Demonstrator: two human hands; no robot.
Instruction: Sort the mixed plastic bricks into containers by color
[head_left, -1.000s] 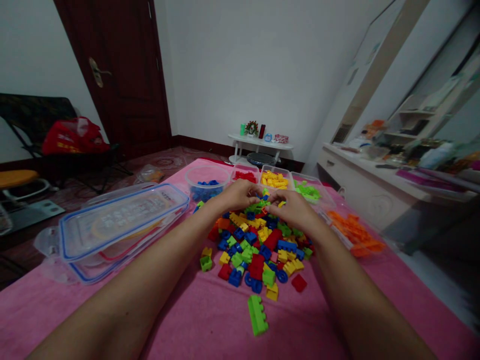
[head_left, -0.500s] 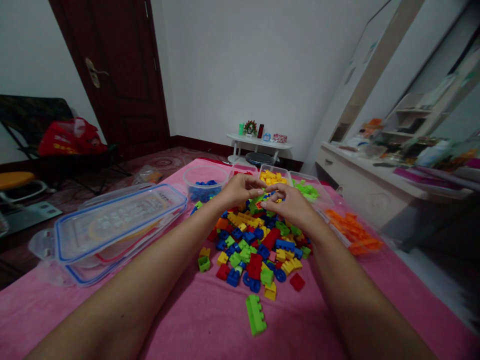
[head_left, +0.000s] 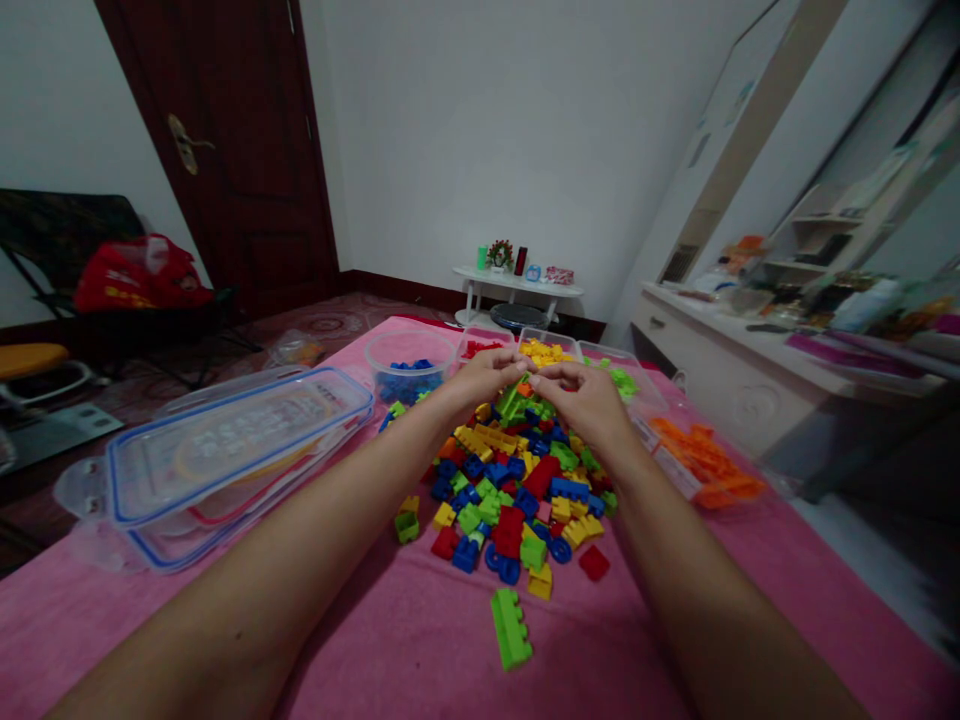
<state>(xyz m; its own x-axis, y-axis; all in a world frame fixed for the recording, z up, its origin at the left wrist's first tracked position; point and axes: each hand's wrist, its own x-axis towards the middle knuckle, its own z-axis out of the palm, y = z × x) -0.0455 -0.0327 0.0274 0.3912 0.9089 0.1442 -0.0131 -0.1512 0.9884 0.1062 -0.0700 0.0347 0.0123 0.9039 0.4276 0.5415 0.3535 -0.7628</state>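
My left hand (head_left: 489,378) reaches over the far part of the pile of toy building bricks (head_left: 510,490), thumb and fingers drawn together. Close beside it, my right hand (head_left: 583,392) is also closed, its fingertips almost meeting the left ones. Right below the fingertips show a small orange piece (head_left: 526,389) and green bricks (head_left: 514,408). What the fingers grip is too small and partly hidden. Red, blue, yellow and green bricks lie loose beneath both hands. A long green brick (head_left: 511,629) lies apart, nearer to me.
Behind the pile stand clear containers: a round tub of blue bricks (head_left: 409,380), then boxes of red (head_left: 480,348), yellow (head_left: 544,352) and green bricks (head_left: 621,380). A box of orange pieces (head_left: 705,465) sits at right. Stacked clear lids (head_left: 240,450) lie left on the pink cloth (head_left: 420,640).
My hands have drawn closer, with the fingers more closed. The small orange piece appears slightly higher, and green bricks show below the fingertips. The red bricks in their box are more visible.
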